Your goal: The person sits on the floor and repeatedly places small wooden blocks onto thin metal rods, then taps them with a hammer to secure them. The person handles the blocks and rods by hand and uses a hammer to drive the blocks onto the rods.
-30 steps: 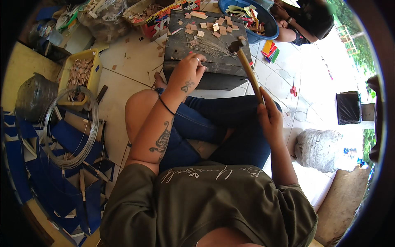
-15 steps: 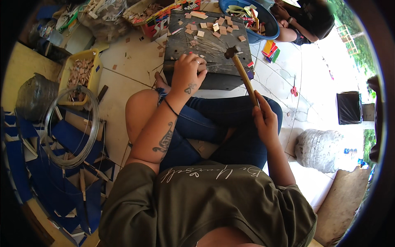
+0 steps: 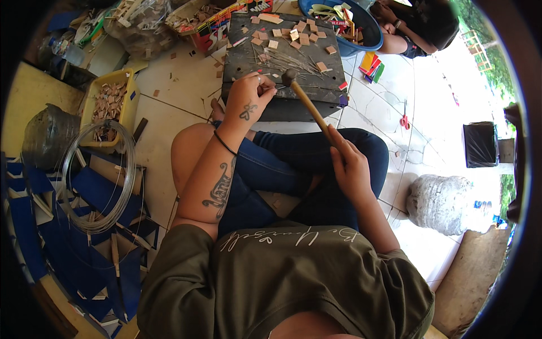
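Observation:
My right hand (image 3: 351,164) grips the wooden handle of a hammer (image 3: 314,112). Its dark head is raised just right of my left fingers, over the near part of a low black box (image 3: 248,62). My left hand (image 3: 247,96) is closed in a pinch at that box's near edge. A thin piece of wire seems to stick out from the fingertips toward the hammer head; most of it is hidden. Several cut wires (image 3: 291,63) lie loose on the box top, with small square wooden pieces (image 3: 305,39) scattered beyond them.
At the left stand a yellow tub (image 3: 132,96) of wooden pieces and a wire coil (image 3: 129,181) over blue panels (image 3: 39,237). Behind the box is a blue basin (image 3: 353,50); a person (image 3: 420,25) sits beside it. Red scissors (image 3: 404,121) lie on the tiles.
The hammer has swung left and slightly down, its head now close to my left fingers. My left hand has shifted slightly left, and its fingers have gone from resting on the box to a pinch.

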{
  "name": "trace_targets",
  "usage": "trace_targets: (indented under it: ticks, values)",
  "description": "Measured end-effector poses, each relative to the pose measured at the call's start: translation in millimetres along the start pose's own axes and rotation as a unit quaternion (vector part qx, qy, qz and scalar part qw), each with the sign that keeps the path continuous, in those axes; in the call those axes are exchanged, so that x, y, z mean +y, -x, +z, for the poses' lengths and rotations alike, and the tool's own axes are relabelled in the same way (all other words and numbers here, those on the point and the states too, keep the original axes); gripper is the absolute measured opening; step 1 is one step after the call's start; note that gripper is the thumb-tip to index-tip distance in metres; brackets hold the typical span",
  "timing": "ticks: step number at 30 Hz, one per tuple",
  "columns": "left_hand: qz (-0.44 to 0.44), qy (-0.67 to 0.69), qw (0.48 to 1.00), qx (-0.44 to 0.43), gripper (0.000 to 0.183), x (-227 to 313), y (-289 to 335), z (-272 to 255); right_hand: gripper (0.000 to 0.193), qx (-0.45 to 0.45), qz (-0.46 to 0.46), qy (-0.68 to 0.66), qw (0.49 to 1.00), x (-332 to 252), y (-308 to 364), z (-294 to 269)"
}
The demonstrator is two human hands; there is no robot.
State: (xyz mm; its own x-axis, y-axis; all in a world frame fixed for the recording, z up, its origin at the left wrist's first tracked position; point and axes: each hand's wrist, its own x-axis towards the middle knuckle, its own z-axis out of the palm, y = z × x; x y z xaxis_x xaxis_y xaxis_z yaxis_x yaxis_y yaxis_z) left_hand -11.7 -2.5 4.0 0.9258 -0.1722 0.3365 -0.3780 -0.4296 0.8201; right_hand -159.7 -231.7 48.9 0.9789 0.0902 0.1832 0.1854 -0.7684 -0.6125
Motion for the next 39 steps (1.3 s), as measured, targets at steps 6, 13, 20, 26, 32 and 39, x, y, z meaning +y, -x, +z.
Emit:
trace_targets:
  ticks: [6, 13, 20, 26, 32, 39]
  values:
    - [-0.001, 0.022, 1.0, 0.002, 0.008, 0, 0, 2, 0.045, 0.014, 0.019, -0.02, 1.0, -6, -3, -2]
    - [0.002, 0.012, 1.0, -0.014, 0.007, 7, -1, 0, 0.044, 0.015, 0.038, -0.045, 0.998, -7, -1, -4]
    - [0.038, -0.018, 0.999, -0.005, 0.008, 5, -2, 2, 0.043, 0.004, 0.067, -0.039, 0.997, -11, 1, -11]
    - [0.034, -0.046, 0.998, -0.001, 0.008, 9, -1, -1, 0.042, 0.02, 0.059, -0.014, 0.998, -7, -2, -13]
    - [-0.014, 0.125, 0.992, 0.035, 0.016, 8, 0, 5, 0.044, 0.065, 0.074, -0.058, 0.993, 2, 0, -23]
    - [0.112, -0.046, 0.99, 0.067, 0.012, -3, -12, 21, 0.045, 0.056, 0.068, -0.077, 0.993, -1, -7, -24]
